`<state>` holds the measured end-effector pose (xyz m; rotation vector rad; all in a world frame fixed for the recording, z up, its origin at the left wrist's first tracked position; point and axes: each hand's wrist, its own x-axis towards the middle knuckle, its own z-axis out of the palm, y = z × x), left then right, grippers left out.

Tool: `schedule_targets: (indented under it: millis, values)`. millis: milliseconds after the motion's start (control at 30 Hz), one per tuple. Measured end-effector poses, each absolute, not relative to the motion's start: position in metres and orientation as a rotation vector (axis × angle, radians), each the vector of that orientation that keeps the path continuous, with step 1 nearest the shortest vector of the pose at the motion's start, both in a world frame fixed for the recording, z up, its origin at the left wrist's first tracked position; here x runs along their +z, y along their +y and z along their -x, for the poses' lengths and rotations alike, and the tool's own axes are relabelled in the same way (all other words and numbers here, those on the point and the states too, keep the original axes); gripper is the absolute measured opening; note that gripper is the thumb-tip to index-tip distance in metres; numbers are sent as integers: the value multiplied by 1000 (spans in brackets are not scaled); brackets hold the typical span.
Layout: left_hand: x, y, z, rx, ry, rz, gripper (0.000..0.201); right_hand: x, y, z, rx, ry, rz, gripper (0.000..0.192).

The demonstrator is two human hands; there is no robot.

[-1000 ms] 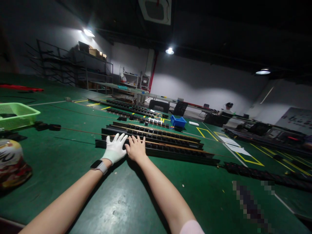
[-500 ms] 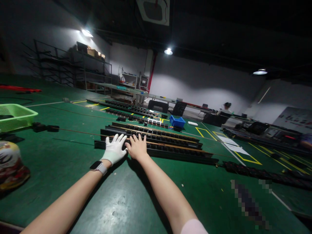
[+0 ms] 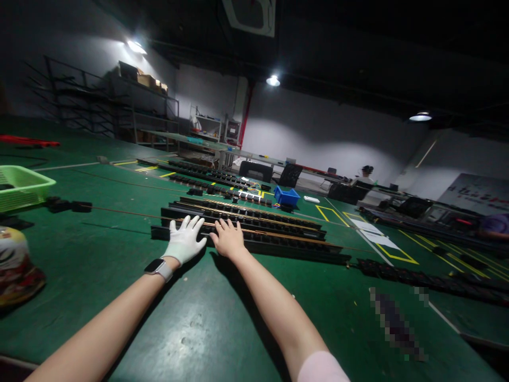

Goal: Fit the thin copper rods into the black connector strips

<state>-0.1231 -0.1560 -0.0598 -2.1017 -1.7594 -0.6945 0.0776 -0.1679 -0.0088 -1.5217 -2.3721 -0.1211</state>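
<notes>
The nearest black strip (image 3: 254, 243) was long and narrow, lined with a row of small dark blocks and carrying a thin copper-coloured rod along its top. It lay flat on the green counter (image 3: 207, 313), running from just ahead of the hands off to the right, with two more strips of the same kind (image 3: 246, 215) lying parallel just behind it.

The left hand (image 3: 183, 241) wore a white glove and had a watch (image 3: 159, 268) on the wrist. It lay palm down over the near-left end of the strip, fingers spread and flat — gripping nothing. The right hand (image 3: 229, 239), bare, rested palm down just beside it, its fingers likewise spread open across the strip and the rod; whether the fingertips pressed on the rod itself was hard to tell at this angle. Both arms reached straight forward, the forearms converging toward the strip.

A green basket (image 3: 24, 185) stood at the far left, and a blue bin (image 3: 287, 197) sat well behind the strips.
</notes>
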Motion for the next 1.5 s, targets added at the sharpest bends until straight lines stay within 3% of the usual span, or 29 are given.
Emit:
schedule_targets:
  millis: [1500]
  values:
    - [-53, -161, 120, -692, -1814, 2144, 75, -11, -179, -145, -151, -2412, 1548, 66]
